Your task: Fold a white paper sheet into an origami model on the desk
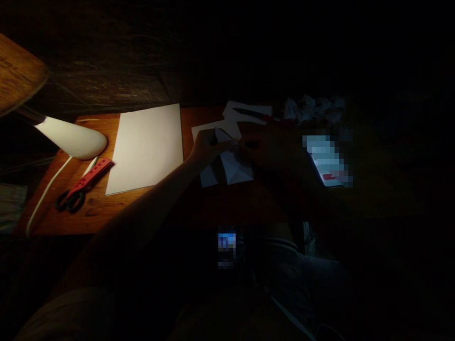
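Both hands work at a creased, folded sheet of paper (234,171) in the middle of the wooden table. My left hand (204,148) grips its left side, thumb reaching toward the upper fold. My right hand (258,146) is closed, with its fingertips at the same fold near the top; deep shadow hides much of it. Another sheet of white paper (209,178) shows beneath the left hand. Just beyond the hands, a dark-bladed tool with a red handle (265,118) lies across more white paper (231,106).
A stack of blank paper (147,151) lies left, beside scissors (74,201) with a red slotted piece (90,177). A white lamp (76,137) with its cord stands far left. To the right are a lit phone (327,161) and several folded paper pieces (313,109). Darkness covers the right side.
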`<act>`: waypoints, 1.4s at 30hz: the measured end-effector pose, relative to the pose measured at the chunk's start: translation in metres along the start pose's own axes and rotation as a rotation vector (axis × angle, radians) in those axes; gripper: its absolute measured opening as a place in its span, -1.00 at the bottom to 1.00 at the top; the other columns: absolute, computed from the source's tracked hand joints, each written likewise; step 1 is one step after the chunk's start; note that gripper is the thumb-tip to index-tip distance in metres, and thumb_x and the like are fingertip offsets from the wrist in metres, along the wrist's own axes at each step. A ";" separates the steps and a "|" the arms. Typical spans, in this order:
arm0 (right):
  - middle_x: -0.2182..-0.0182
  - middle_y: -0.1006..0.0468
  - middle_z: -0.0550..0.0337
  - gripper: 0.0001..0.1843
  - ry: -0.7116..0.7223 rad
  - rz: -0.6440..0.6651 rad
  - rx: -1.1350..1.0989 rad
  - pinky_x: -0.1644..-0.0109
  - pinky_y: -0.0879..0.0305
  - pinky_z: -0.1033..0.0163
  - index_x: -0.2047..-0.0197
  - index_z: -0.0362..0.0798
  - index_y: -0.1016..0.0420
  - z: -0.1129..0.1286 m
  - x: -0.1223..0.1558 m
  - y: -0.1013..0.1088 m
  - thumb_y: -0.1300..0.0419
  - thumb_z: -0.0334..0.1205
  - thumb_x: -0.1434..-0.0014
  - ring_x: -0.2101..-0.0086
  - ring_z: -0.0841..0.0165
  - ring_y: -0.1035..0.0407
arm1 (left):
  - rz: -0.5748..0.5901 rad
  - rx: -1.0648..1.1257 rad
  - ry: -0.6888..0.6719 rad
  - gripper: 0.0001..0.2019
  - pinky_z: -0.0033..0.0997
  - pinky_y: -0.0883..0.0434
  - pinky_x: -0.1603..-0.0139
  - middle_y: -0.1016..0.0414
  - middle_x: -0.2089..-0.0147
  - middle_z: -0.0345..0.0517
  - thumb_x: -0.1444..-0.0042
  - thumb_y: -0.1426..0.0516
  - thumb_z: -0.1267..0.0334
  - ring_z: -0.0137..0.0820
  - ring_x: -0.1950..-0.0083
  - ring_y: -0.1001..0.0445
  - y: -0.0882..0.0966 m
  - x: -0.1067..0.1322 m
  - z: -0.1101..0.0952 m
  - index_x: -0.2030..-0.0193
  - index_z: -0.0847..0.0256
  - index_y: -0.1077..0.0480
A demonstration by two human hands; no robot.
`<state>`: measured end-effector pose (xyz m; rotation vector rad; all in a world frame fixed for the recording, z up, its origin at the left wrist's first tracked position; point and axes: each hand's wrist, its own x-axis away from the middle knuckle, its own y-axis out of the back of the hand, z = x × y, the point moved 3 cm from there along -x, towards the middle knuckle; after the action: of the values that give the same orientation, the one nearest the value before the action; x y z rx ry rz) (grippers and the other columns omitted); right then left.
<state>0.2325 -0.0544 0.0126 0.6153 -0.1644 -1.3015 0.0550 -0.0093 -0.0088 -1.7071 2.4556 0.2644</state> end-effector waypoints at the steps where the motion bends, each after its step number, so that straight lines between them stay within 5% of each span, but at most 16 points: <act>1: 0.51 -0.48 0.23 -0.56 0.010 0.004 0.010 0.33 -0.16 0.25 0.50 -0.03 -0.46 0.000 0.000 0.000 -0.30 0.11 -0.26 0.44 0.39 -0.29 | 0.002 -0.003 -0.005 -0.76 -0.39 -0.49 0.41 -0.61 0.46 -0.08 0.09 -0.49 0.17 -0.37 0.43 -0.53 0.000 0.000 0.000 0.49 0.20 -0.56; 17: 0.49 -0.54 0.23 -0.76 -0.034 0.028 0.039 0.32 -0.18 0.24 0.46 -0.04 -0.52 0.010 0.003 0.003 -0.26 -0.20 -0.25 0.44 0.39 -0.33 | -0.154 0.151 0.036 -0.77 -0.33 -0.42 0.39 -0.41 0.47 -0.16 0.10 -0.38 0.33 -0.33 0.40 -0.48 0.007 -0.001 0.008 0.49 0.16 -0.38; 33: 0.50 -0.53 0.22 -0.62 -0.092 0.031 -0.033 0.33 -0.20 0.25 0.48 -0.04 -0.51 0.005 0.001 0.000 -0.33 0.00 -0.28 0.42 0.38 -0.36 | -0.252 0.230 0.048 -0.80 -0.45 -0.30 0.48 -0.41 0.50 -0.26 -0.03 -0.31 0.26 -0.48 0.51 -0.39 0.006 -0.004 0.001 0.46 0.15 -0.36; 42: 0.48 -0.52 0.22 -0.64 -0.105 0.042 -0.067 0.36 -0.21 0.26 0.46 -0.05 -0.52 0.004 0.003 0.001 -0.33 0.01 -0.26 0.44 0.40 -0.33 | -0.293 0.169 -0.003 -0.62 -0.43 -0.28 0.47 -0.32 0.51 -0.26 -0.06 -0.37 0.06 -0.43 0.44 -0.42 0.013 -0.005 0.008 0.48 0.12 -0.26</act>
<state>0.2321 -0.0581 0.0155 0.4842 -0.2182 -1.2945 0.0445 0.0021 -0.0147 -1.9522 2.1168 0.0253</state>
